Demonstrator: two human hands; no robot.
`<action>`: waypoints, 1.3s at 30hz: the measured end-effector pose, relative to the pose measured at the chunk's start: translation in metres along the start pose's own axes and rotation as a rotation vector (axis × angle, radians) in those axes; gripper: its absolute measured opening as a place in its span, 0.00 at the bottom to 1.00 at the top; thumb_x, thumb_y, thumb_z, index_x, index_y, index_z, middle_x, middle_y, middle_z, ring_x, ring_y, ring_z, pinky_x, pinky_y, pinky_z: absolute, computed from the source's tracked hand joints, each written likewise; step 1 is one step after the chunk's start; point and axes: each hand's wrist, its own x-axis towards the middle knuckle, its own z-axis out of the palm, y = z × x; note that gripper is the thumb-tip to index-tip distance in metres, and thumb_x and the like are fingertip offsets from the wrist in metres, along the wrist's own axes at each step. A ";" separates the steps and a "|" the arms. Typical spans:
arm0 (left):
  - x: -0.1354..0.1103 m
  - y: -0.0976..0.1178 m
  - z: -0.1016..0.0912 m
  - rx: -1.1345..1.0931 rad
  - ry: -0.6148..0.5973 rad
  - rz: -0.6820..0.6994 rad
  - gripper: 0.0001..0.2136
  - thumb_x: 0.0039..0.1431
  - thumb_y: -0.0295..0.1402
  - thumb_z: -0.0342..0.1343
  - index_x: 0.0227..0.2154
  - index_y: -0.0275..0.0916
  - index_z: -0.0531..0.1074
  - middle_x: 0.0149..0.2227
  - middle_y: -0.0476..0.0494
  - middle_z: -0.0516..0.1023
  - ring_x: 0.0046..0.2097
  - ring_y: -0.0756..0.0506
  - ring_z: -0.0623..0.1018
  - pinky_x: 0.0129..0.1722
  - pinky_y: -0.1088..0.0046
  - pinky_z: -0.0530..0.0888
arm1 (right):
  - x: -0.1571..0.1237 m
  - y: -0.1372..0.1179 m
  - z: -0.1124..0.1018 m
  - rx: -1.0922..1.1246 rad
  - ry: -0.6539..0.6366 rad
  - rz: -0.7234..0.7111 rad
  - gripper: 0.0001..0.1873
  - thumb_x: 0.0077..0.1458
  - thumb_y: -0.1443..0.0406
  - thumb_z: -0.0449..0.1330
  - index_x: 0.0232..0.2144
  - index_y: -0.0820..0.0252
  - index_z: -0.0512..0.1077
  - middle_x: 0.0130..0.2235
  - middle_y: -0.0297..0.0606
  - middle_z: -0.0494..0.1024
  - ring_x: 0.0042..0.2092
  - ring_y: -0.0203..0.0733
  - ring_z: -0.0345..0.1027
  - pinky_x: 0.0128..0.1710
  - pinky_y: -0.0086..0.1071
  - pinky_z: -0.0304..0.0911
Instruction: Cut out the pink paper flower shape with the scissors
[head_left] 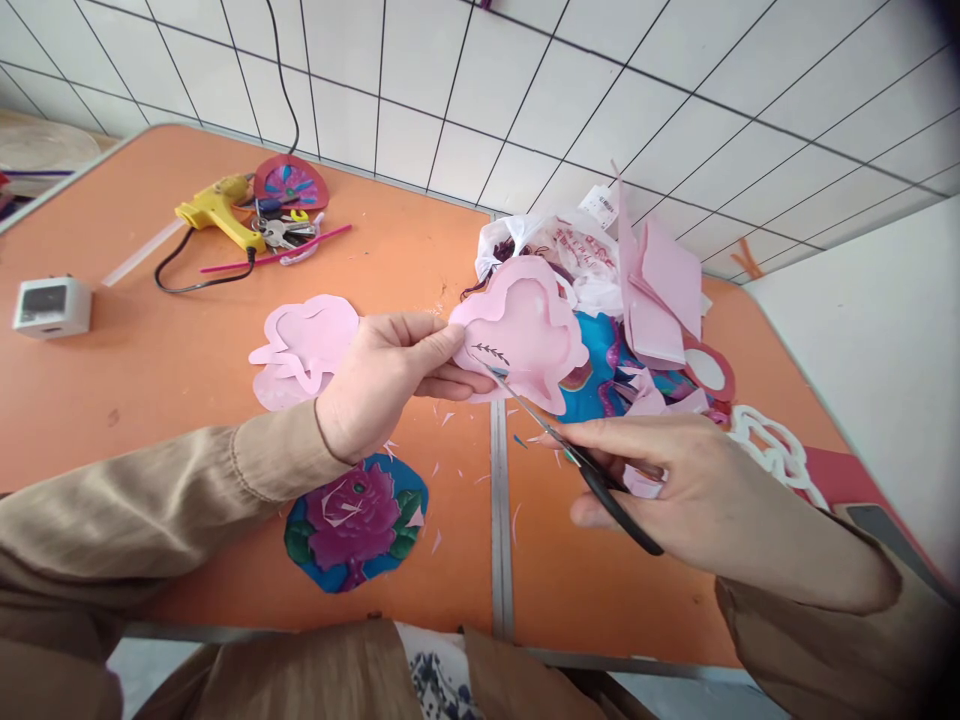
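Note:
Between the thumb and fingers of my left hand (397, 370) is a pink paper cutout (525, 320) with a wavy edge and a small dark leaf-sprig print. My right hand (660, 480) is closed around black-handled scissors (600, 490). The scissor blades reach the cutout's lower edge beside my left fingertips. Another wavy pink paper piece (307, 335) lies on the table just left of my left hand. Below my left wrist lies a blue cutout with a magenta flower (352, 520). Small pink scraps are scattered around it.
A yellow glue gun (221, 215), keys (285, 232) and a white charger cube (54, 306) sit at the left. Right of centre are a white plastic bag (585, 250), folded pink sheets (660, 285) and white looped pieces (776, 455). A tiled wall (420, 90) borders the orange table (187, 350).

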 end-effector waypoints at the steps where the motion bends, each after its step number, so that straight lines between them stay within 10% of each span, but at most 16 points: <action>1: 0.000 0.000 0.000 -0.001 -0.001 0.004 0.11 0.59 0.33 0.62 0.24 0.31 0.78 0.29 0.36 0.84 0.30 0.43 0.84 0.32 0.73 0.80 | 0.000 -0.001 -0.001 0.029 -0.004 0.017 0.16 0.53 0.55 0.67 0.20 0.55 0.71 0.19 0.30 0.66 0.21 0.35 0.56 0.16 0.29 0.56; 12: 0.003 0.001 -0.001 -0.008 0.052 0.071 0.11 0.60 0.34 0.62 0.26 0.31 0.77 0.25 0.38 0.83 0.32 0.44 0.85 0.33 0.75 0.79 | -0.016 0.001 0.026 0.443 0.114 0.119 0.12 0.50 0.56 0.69 0.34 0.58 0.79 0.23 0.34 0.75 0.24 0.38 0.68 0.23 0.31 0.65; 19: 0.001 -0.004 -0.001 -0.126 0.015 0.140 0.12 0.61 0.33 0.61 0.23 0.33 0.73 0.29 0.38 0.84 0.31 0.48 0.85 0.33 0.79 0.78 | 0.011 -0.007 0.072 0.770 0.630 0.152 0.17 0.45 0.59 0.71 0.38 0.55 0.73 0.28 0.32 0.80 0.27 0.38 0.73 0.26 0.32 0.71; 29: 0.000 -0.005 0.001 -0.277 0.067 0.063 0.12 0.66 0.26 0.53 0.25 0.34 0.72 0.28 0.40 0.84 0.32 0.49 0.84 0.36 0.80 0.78 | 0.056 -0.018 0.089 0.882 0.966 0.032 0.20 0.43 0.59 0.73 0.35 0.53 0.68 0.32 0.31 0.80 0.33 0.41 0.77 0.32 0.36 0.73; 39: -0.003 -0.009 0.005 -0.328 0.030 0.022 0.16 0.68 0.26 0.50 0.24 0.33 0.73 0.28 0.38 0.84 0.32 0.50 0.84 0.34 0.81 0.78 | 0.072 -0.029 0.092 1.157 0.937 0.048 0.19 0.41 0.63 0.72 0.33 0.54 0.66 0.30 0.26 0.76 0.31 0.34 0.69 0.30 0.31 0.65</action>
